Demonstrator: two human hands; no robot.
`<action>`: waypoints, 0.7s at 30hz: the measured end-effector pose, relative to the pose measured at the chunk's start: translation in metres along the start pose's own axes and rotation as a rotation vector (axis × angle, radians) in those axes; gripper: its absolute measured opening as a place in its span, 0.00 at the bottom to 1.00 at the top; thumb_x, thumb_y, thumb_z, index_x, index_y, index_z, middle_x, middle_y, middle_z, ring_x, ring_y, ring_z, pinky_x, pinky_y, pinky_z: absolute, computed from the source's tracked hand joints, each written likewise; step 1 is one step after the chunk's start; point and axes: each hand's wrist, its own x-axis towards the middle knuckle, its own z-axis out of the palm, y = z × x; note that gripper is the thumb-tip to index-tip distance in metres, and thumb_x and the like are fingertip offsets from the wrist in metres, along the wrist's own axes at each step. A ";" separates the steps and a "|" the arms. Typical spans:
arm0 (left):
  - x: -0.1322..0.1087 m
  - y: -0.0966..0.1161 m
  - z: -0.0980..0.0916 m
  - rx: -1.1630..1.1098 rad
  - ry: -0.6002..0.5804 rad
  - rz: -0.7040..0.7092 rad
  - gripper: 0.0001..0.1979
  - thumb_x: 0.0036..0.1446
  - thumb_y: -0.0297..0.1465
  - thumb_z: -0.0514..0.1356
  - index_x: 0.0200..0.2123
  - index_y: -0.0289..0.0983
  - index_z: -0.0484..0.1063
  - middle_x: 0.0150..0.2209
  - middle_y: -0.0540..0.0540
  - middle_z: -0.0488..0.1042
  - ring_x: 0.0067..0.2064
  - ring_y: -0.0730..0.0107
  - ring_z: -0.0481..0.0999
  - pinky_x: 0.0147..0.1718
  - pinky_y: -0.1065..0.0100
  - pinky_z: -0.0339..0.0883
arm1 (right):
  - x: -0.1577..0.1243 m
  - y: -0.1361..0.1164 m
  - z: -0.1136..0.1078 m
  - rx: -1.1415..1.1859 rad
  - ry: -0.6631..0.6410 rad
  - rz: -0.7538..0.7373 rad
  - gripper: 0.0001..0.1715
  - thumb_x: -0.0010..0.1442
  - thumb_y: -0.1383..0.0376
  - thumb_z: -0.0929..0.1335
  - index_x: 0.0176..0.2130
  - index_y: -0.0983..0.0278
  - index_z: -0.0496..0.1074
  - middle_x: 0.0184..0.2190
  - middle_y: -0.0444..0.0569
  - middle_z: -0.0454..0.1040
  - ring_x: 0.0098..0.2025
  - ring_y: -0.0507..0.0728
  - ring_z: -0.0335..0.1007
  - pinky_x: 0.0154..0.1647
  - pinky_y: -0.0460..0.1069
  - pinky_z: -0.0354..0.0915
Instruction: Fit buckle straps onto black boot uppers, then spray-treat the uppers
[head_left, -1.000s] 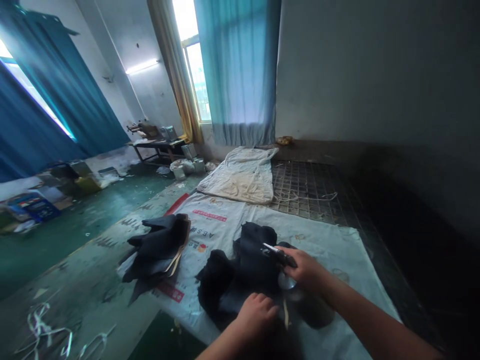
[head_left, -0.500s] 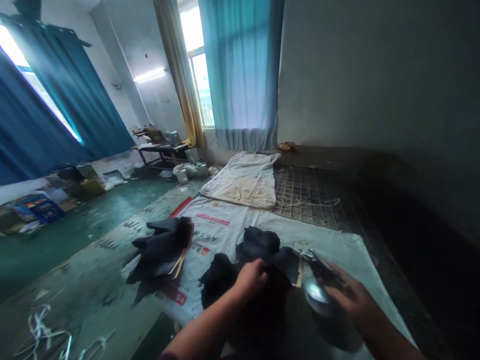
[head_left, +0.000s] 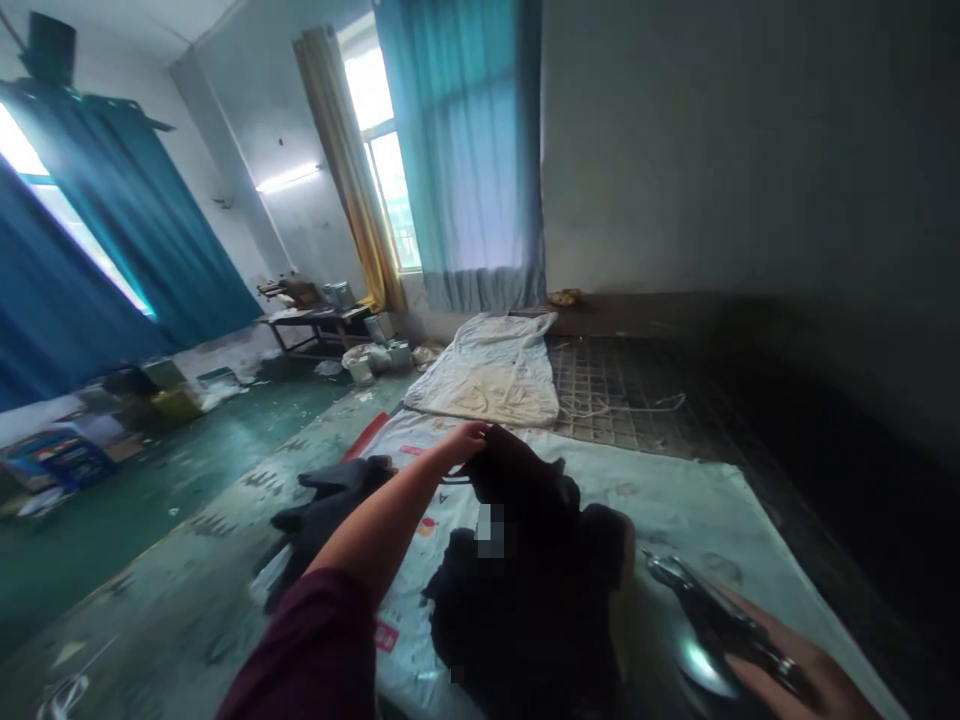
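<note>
My left hand is closed on the upper edge of a dark cloth piece, held up over the white printed sheet. More black cloth lies bunched below it. At the lower right, my right hand is wrapped round a shiny metal tool, whose tip points toward the black cloth without touching it. A rounded silvery part shows beneath the tool. Another dark cloth stack sits at the left, partly hidden behind my left forearm.
A crumpled whitish sack lies beyond the sheet, beside a metal grid with a cord on it. White string is at the lower left. Boxes and a small table stand farther back.
My left hand has moved up and away, lifting a dark cloth piece. My right hand with the metal tool has shifted down and right, away from the cloth. The view has tilted slightly.
</note>
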 end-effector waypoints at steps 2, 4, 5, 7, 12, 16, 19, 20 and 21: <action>0.000 -0.001 0.007 0.007 -0.075 0.026 0.02 0.53 0.25 0.58 0.32 0.31 0.69 0.24 0.53 0.67 0.24 0.78 0.66 0.25 0.73 0.63 | 0.000 -0.008 0.000 0.026 -0.005 0.020 0.30 0.48 0.55 0.64 0.49 0.64 0.71 0.50 0.50 0.71 0.54 0.66 0.63 0.57 0.55 0.58; -0.001 0.000 0.002 0.006 -0.092 0.044 0.04 0.50 0.22 0.58 0.32 0.32 0.69 0.23 0.54 0.68 0.24 0.78 0.66 0.24 0.74 0.62 | -0.001 -0.015 -0.001 0.021 -0.027 0.023 0.30 0.49 0.56 0.65 0.50 0.64 0.70 0.50 0.50 0.70 0.54 0.66 0.63 0.57 0.55 0.58; -0.001 0.001 -0.003 -0.001 -0.092 0.051 0.06 0.49 0.21 0.57 0.32 0.32 0.69 0.23 0.54 0.68 0.24 0.78 0.66 0.24 0.74 0.61 | -0.001 -0.017 -0.001 0.016 -0.033 0.017 0.30 0.50 0.56 0.65 0.51 0.64 0.69 0.51 0.50 0.70 0.54 0.65 0.63 0.57 0.55 0.57; -0.005 0.004 -0.012 -0.023 -0.114 0.056 0.08 0.45 0.20 0.57 0.32 0.33 0.69 0.23 0.54 0.68 0.24 0.77 0.67 0.25 0.74 0.60 | -0.003 -0.018 -0.001 -0.002 -0.034 0.005 0.29 0.50 0.57 0.65 0.51 0.64 0.69 0.51 0.50 0.70 0.55 0.64 0.62 0.58 0.55 0.56; -0.034 -0.007 0.037 -0.110 -0.330 0.027 0.10 0.42 0.21 0.61 0.31 0.33 0.71 0.27 0.53 0.72 0.31 0.74 0.71 0.33 0.72 0.63 | -0.008 -0.022 0.000 -0.051 -0.044 0.006 0.28 0.51 0.59 0.64 0.51 0.63 0.70 0.51 0.50 0.70 0.54 0.64 0.63 0.57 0.54 0.58; -0.065 -0.041 0.120 -0.096 -0.449 -0.093 0.06 0.43 0.19 0.61 0.26 0.33 0.68 0.22 0.56 0.68 0.27 0.76 0.68 0.32 0.71 0.63 | -0.020 -0.034 -0.006 -0.072 -0.011 -0.024 0.28 0.51 0.59 0.63 0.52 0.63 0.69 0.51 0.52 0.70 0.53 0.63 0.65 0.57 0.56 0.58; -0.076 -0.064 0.157 -0.064 -0.513 -0.169 0.06 0.48 0.19 0.59 0.23 0.32 0.65 0.21 0.56 0.64 0.25 0.77 0.66 0.30 0.71 0.63 | -0.029 -0.051 -0.011 -0.083 -0.083 -0.038 0.28 0.52 0.62 0.64 0.52 0.63 0.68 0.53 0.52 0.68 0.55 0.63 0.62 0.58 0.57 0.57; -0.076 -0.069 0.163 -0.056 -0.531 -0.182 0.07 0.49 0.20 0.59 0.22 0.32 0.64 0.20 0.56 0.64 0.24 0.78 0.65 0.29 0.71 0.63 | -0.030 -0.059 -0.011 -0.085 -0.130 -0.024 0.28 0.51 0.64 0.64 0.52 0.63 0.68 0.53 0.52 0.68 0.55 0.63 0.61 0.58 0.57 0.56; -0.075 -0.071 0.167 -0.049 -0.548 -0.192 0.08 0.50 0.20 0.59 0.22 0.32 0.64 0.20 0.56 0.63 0.23 0.78 0.64 0.29 0.71 0.63 | -0.031 -0.066 -0.010 -0.086 -0.175 -0.008 0.28 0.51 0.65 0.64 0.52 0.64 0.68 0.53 0.53 0.68 0.55 0.63 0.61 0.58 0.57 0.56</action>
